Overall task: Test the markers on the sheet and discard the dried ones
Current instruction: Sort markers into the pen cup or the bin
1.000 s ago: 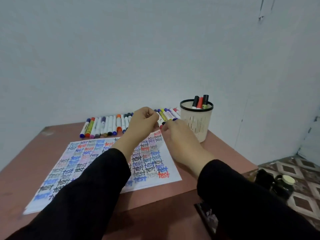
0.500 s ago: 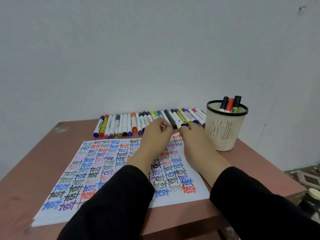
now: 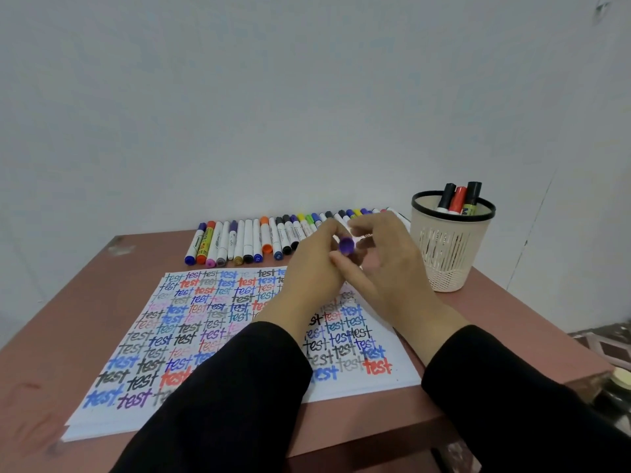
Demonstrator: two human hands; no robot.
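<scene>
Marker (image 3: 346, 245), purple, clamped in left hand (image 3: 312, 268) grip, right hand (image 3: 389, 268) just beside — grip blurred, cannot tell — above sheet (image 3: 205, 319)

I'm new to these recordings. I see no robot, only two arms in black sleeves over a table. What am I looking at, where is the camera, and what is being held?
There is no machine here. A person works with bare hands, and the single picture comes from a wide-angle camera worn on their head, looking forward and down. That is why only sleeves and hands show.

On the brown table lies a sheet covered with the word "test" in many colours. Beyond it is a row of markers on the side nearest the wall. To the right, a pale basket holds three markers standing up.

The left hand holds a purple-ended marker above the sheet's far edge. The right hand is close beside it, but its fingers are blurred, so I cannot tell whether its grip is on the marker too.
</scene>
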